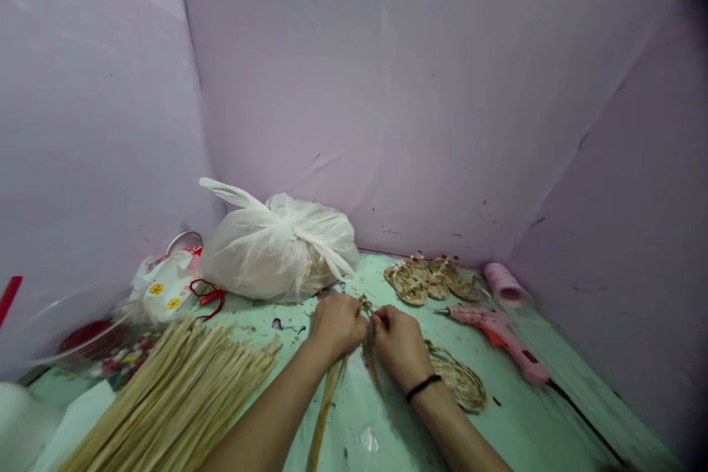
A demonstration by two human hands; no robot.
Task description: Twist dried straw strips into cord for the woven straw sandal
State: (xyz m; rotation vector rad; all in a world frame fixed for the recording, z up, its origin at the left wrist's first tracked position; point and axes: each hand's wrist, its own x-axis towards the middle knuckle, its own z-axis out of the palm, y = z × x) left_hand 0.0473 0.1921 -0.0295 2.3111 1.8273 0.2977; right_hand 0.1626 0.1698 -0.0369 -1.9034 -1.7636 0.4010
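My left hand (pixel 337 324) and my right hand (pixel 399 343) meet over the green table (pixel 525 428), both closed in a pinch on a bundle of straw strands (pixel 366 307) between them. The loose ends of the strands (pixel 326 405) trail back towards me under my left wrist. My right wrist wears a black band. Just right of my right hand lies a flat woven straw oval (pixel 459 381).
A stack of straw strips (pixel 177 398) lies at the left. A tied white plastic bag (pixel 279 247) sits at the back, with several finished woven pieces (pixel 428 279) to its right. A pink glue gun (pixel 498 332), a pink spool (pixel 504 285) and a clear bowl (pixel 82 339) stand around.
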